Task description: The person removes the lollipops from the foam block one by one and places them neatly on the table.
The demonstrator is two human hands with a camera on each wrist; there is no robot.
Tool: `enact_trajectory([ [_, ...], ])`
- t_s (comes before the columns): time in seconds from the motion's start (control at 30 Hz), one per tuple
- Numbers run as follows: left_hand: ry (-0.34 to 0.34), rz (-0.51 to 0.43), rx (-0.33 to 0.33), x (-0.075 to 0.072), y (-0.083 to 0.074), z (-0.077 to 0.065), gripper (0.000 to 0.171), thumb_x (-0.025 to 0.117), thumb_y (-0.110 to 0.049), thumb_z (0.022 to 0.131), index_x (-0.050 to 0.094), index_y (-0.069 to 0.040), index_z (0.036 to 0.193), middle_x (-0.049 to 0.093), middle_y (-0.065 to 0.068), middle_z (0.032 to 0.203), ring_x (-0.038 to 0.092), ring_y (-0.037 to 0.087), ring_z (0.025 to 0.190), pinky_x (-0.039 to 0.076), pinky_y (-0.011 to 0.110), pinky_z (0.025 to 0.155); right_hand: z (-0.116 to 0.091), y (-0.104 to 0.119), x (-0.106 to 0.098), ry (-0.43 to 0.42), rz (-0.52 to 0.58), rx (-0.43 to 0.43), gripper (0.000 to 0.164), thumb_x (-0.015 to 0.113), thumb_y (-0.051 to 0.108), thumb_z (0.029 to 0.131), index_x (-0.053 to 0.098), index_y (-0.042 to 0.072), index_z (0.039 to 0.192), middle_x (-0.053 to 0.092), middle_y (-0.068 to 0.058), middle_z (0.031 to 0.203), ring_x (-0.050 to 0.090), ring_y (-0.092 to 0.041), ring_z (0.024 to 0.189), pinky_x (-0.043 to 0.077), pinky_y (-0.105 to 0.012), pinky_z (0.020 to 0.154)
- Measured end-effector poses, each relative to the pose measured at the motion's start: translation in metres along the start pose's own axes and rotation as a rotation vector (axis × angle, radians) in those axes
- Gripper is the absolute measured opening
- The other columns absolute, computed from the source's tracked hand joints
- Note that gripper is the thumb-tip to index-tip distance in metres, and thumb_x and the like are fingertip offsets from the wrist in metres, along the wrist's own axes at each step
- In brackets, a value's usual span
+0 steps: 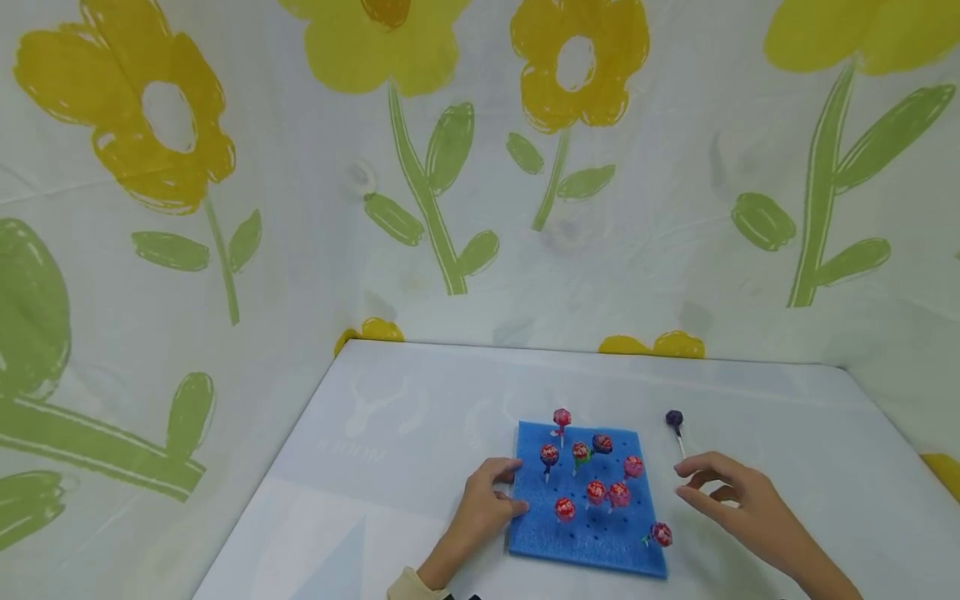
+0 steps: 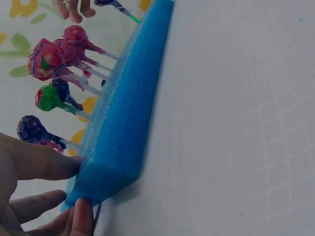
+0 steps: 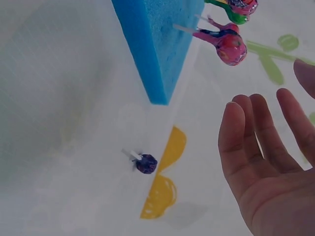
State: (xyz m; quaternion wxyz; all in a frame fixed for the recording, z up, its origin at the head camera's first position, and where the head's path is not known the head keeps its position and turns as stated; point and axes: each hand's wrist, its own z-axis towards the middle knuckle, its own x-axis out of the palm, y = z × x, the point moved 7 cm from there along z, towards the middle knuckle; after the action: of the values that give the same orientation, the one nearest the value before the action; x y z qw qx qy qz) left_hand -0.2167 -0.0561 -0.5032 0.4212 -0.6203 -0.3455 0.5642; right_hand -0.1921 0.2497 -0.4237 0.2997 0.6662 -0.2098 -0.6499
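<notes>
Lollipops point(image 1: 596, 492), mainly red and pink, in blue foam point(image 1: 585, 546); left hand point(image 1: 482, 504) in grip of its edge, right hand point(image 1: 746, 506) relaxed

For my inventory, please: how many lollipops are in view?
10 round, wrapped lollipops: nine in the blue, rectangular foam block, one dark-wrapped lollipop on the white table right of it. None seems hidden.

Head view: diffuse light is falling fairly evenly; the right hand point(image 1: 742, 504) is casting a soft shadow on the worktop point(image 1: 442, 392). Wrist views are appearing dimmer, greyer, slightly soft.
</notes>
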Motion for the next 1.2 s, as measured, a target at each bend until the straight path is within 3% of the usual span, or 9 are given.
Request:
enact_trajectory([
  [0.33,-0.006,-0.001,0.020,0.000,-0.001,0.000,0.051,0.077,0.001,0.071,0.061,-0.004,0.119,0.059,0.007,0.113,0.055,0.022,0.100,0.049,0.023,0.070,-0.012,-0.006,0.013,0.064,0.060,0.052,0.036,0.068,0.030,0.087,0.060,0.005,0.112,0.063,-0.006,0.105,0.059,-0.012,0.086,0.051,-0.020,0.070],
  [0.57,-0.009,-0.007,0.022,0.000,0.000,0.000,0.052,0.077,0.002,0.070,0.061,-0.004,0.119,0.059,0.006,0.113,0.054,0.021,0.100,0.049,0.023,0.069,-0.018,-0.009,0.024,0.099,0.092,0.102,0.042,0.074,0.032,0.081,0.060,0.007,0.112,0.062,-0.004,0.104,0.059,-0.016,0.087,0.053,-0.024,0.072],
  [0.8,-0.013,-0.020,0.031,-0.001,-0.003,-0.002,0.052,0.077,0.002,0.069,0.062,-0.004,0.119,0.059,0.007,0.114,0.054,0.023,0.100,0.049,0.024,0.069,-0.023,-0.003,0.031,0.130,0.192,0.000,0.049,0.077,0.030,0.078,0.058,0.003,0.113,0.060,-0.010,0.107,0.059,-0.023,0.092,0.053,-0.025,0.073],
  [1.03,-0.019,-0.015,0.031,-0.002,-0.002,-0.002,0.051,0.076,0.002,0.070,0.062,-0.004,0.119,0.059,0.007,0.114,0.055,0.022,0.100,0.049,0.023,0.069,-0.023,-0.001,0.041,0.173,0.281,-0.056,0.041,0.074,0.023,0.081,0.057,0.000,0.111,0.059,-0.011,0.105,0.060,-0.013,0.091,0.052,-0.022,0.074],
  [1.2,-0.013,-0.037,0.033,-0.001,-0.002,-0.003,0.051,0.076,0.002,0.069,0.063,-0.004,0.118,0.059,0.007,0.113,0.054,0.021,0.099,0.048,0.022,0.068,-0.026,0.002,0.047,0.182,0.340,-0.077,0.035,0.072,0.021,0.083,0.059,0.000,0.107,0.060,-0.009,0.099,0.061,-0.014,0.089,0.052,-0.022,0.075],
])
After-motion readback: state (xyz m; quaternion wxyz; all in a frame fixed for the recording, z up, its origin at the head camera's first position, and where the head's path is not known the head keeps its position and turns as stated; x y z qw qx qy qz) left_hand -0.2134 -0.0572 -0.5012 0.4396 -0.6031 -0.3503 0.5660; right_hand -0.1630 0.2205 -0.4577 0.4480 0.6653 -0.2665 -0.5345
